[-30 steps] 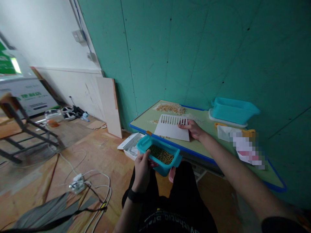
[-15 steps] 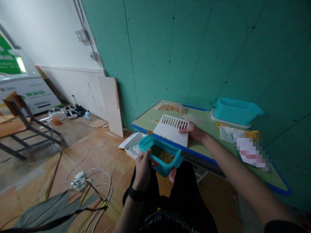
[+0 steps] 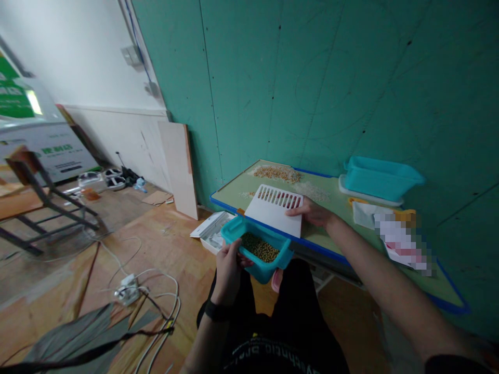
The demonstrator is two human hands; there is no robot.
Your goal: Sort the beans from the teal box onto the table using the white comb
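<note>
My left hand grips the near left side of a teal plastic container, its thumb over the rim. Small green and yellowish beans lie inside. The container is just below the table's front edge, above my lap. My right hand is closed on the right side of a white slotted plastic panel, thumb on top. The panel slants down toward the container, with its row of slots at the far end. Behind it on the table lie a heap of yellowish beans and scattered pale grains.
A larger teal bin stands on a white lid at the table's back right. Nearer are a yellow-and-white cloth and a blurred packet. An open white box, cables and a chair are left.
Several beans at the white panel's lower edge have gone from it. Both hands, the container and the panel stay almost in place.
</note>
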